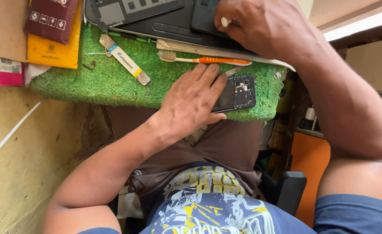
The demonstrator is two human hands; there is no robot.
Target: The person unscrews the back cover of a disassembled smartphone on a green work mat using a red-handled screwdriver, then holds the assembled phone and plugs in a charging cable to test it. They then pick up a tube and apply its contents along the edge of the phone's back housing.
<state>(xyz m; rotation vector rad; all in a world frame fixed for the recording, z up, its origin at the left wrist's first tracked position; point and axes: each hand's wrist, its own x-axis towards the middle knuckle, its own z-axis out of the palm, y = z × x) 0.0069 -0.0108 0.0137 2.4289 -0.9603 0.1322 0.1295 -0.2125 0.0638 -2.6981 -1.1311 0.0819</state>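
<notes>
Black and rectangular, the opened smartphone (236, 92) lies back-side up with its cover off, exposing dark internal plates, small metal parts and a camera module at its right end. It sits at the near edge of a green, coarse-piled mat (113, 82). The left hand (191, 102) lies flat over the phone's left half, fingers extended and pressed down, thumb at the lower edge. The right hand (260, 24) is farther up the mat, fingers curled around a small white-tipped tool (225, 21), resting on a dark flat device (204, 17). Between the hands lies an orange-handled toothbrush (199, 59) with worn bristles. Left of it lies a narrow flat packet (125, 59). A yellow envelope (54, 50) overlaps the mat's left corner.
</notes>
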